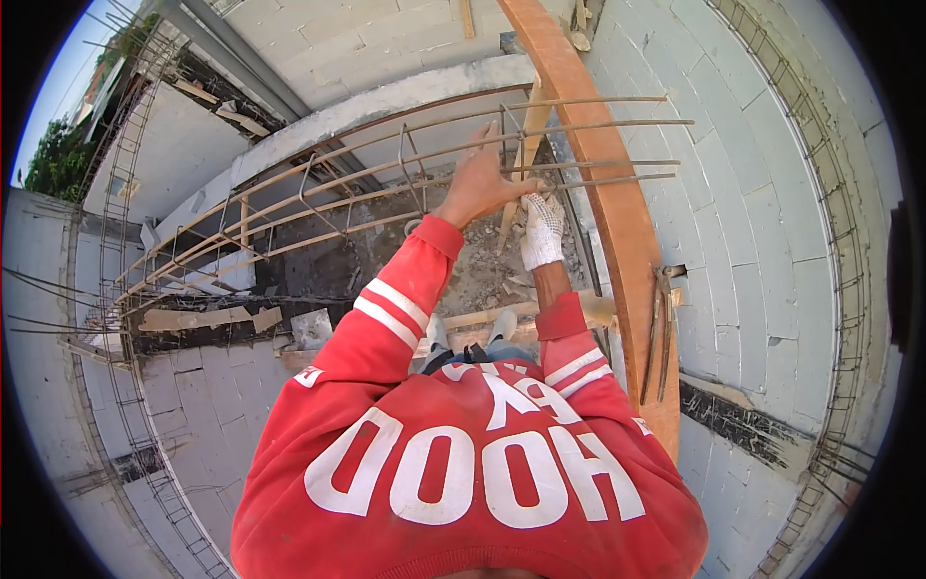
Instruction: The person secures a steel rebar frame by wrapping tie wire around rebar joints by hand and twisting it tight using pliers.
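Note:
A rebar cage of long rusty bars tied with bent stirrups runs from the left to bar ends at the upper right. My left hand, bare, reaches in among its bars with fingers stretched and thumb out toward the right. Beside it, my right hand wears a white knitted glove and is closed just below the lower bars. What its fingers hold is hidden. A wooden strip slants behind the bars, close to both hands.
A long orange-brown wooden board passes right of my hands, with long-handled pincers hanging at its edge. Grey block walls surround me. Rubble covers the floor below. More rebar cages stand along the walls.

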Tool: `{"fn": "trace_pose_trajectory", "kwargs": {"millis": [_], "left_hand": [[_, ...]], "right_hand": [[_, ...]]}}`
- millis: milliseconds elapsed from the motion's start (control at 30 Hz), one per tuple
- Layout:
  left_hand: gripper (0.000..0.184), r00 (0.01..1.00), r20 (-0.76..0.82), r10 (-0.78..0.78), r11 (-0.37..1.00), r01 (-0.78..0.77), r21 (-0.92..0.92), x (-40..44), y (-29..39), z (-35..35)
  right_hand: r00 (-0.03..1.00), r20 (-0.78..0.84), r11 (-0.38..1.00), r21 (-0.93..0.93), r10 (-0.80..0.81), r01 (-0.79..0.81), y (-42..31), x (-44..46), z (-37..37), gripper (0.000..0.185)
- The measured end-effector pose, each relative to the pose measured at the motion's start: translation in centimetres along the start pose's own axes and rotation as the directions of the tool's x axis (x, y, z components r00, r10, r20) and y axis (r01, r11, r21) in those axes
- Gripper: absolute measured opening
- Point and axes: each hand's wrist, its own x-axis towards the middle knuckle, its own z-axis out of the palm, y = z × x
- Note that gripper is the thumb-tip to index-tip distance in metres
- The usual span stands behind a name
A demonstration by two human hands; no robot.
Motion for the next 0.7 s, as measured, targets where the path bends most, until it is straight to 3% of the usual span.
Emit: {"fn": "trace_pose_trajectory", "kwargs": {"millis": [100, 133, 200, 233, 300, 433, 600, 700], "left_hand": [[0.063, 0.951, -0.251, 0.182, 0.969, -0.130, 0.210, -3.2, 1.1, -1.4], [0.063, 0.953, -0.244, 0.181, 0.969, -0.130, 0.209, -3.9, 0.6, -1.0], [0.041, 1.000, -0.025, 0.009, 0.997, -0.007, 0.083, -5.2, -0.3, 0.0], [0.041, 1.000, -0.027, 0.001, 0.997, 0.001, 0.080, -5.6, -0.2, 0.4], [0.035, 0.980, -0.122, 0.159, 0.956, -0.122, 0.266, -6.0, 0.3, 1.5], [0.033, 0.970, -0.206, 0.126, 0.965, -0.072, 0.252, -5.9, 0.7, 2.1], [0.027, 0.951, -0.212, 0.224, 0.962, -0.181, 0.203, -6.0, -0.8, 2.4], [0.022, 0.936, -0.243, 0.253, 0.962, -0.217, 0.162, -6.2, -0.9, 2.4]], "right_hand": [[0.998, 0.033, 0.992, -0.120, 0.047, -0.043, 0.0, 0.5, -1.1, 0.019], [0.995, 0.079, 0.994, -0.100, 0.056, -0.048, -0.6, -0.1, -1.1, 0.021], [0.990, 0.125, 0.995, -0.086, 0.071, -0.060, -0.9, -0.5, -1.4, 0.022], [0.980, 0.192, 0.991, -0.131, 0.054, -0.029, -0.9, -0.5, -1.8, 0.024], [0.964, 0.261, 0.984, -0.180, 0.045, 0.003, -0.7, -0.5, -2.2, 0.026], [0.970, 0.238, 0.993, -0.115, 0.058, -0.031, -0.5, -1.7, -2.3, 0.026], [0.954, 0.278, 0.986, -0.152, 0.110, -0.069, 0.4, -0.3, -3.1, 0.024], [0.952, 0.299, 0.986, -0.167, 0.065, -0.015, 1.6, 0.3, -3.2, 0.021]]}}
